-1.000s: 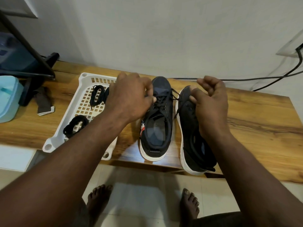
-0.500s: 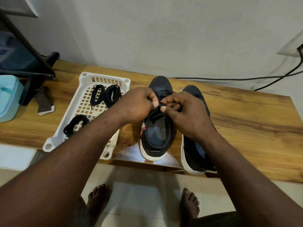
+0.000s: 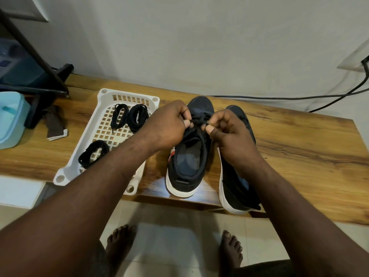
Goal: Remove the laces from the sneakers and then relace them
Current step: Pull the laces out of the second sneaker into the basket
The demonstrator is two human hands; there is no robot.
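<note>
Both hands were pulled wide apart a sec ago w/ the lace (image 3: 198,121) taut; now they're back together over the left sneaker (image 3: 187,164), heel at the table (image 3: 299,148)'s near edge. Left hand (image 3: 169,126) & right hand (image 3: 231,136): fingers curled, each pinching the lace above the tongue. Prob. that crossing's snugged, next eyelet or knot coming. Right sneaker (image 3: 237,188) sits just beside.

Right of the right sneaker (image 3: 237,194), the table (image 3: 299,148) gives you its widest bare stretch, bounded behind by a black cable (image 3: 279,98) along the wall (image 3: 199,47). The gap between the sneakers is narrow. The white basket (image 3: 99,102) stands near the left sneaker (image 3: 187,166). Your left hand (image 3: 167,126) and right hand (image 3: 229,132), pinching the lace (image 3: 199,121), cover that sneaker's tongue. A black stand (image 3: 54,80) and blue box (image 3: 12,120) close the left end.
</note>
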